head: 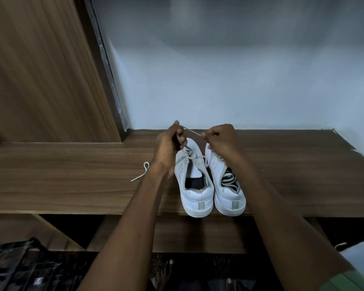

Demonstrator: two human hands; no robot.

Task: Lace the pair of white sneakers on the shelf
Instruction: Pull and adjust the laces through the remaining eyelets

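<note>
Standing side by side near the front edge of the shelf, heels outward, the sneakers are seen. A lace is pinched taut between the curled left hand and right hand above the toes.

The scene is dim and bluish, with soft light falling from above onto the pale wall, which darkens toward its top. Below the wooden shelf everything sinks into shadow (the floor is barely legible). Straight edges bow near the picture's borders, and detail there is smeared.
</note>
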